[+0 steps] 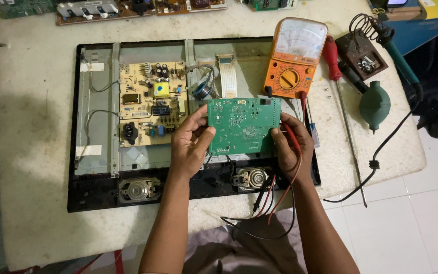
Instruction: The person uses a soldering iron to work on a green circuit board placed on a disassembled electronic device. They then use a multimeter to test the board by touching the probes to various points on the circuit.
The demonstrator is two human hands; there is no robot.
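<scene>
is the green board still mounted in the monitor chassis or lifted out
Lifted out. Both the left hand and the right hand grip the green circuit board by its side edges, above the open monitor chassis.

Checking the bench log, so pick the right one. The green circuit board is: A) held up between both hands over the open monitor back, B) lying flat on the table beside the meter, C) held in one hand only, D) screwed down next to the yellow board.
A: the left hand and right hand grip opposite edges of the green circuit board above the open monitor back.
</scene>
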